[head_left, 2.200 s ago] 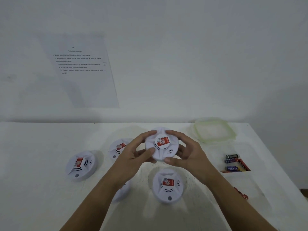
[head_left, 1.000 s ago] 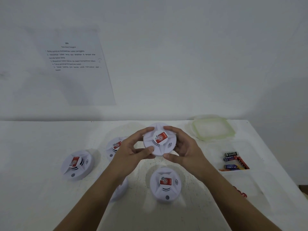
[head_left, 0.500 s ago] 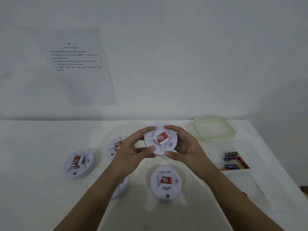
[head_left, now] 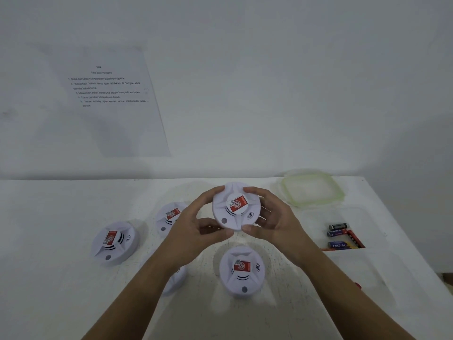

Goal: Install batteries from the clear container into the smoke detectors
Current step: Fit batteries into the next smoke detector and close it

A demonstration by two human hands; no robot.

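The left hand [head_left: 193, 231] and right hand [head_left: 277, 224] both grip one smoke detector [head_left: 236, 207], face up, above the table [head_left: 49, 217]. The batteries [head_left: 340, 235] lie in the clear container [head_left: 313, 229] on the right, so most of the job looks not done yet.

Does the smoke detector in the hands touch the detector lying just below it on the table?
Apart. The head view shows a strip of bare table between the held detector and the near detector.
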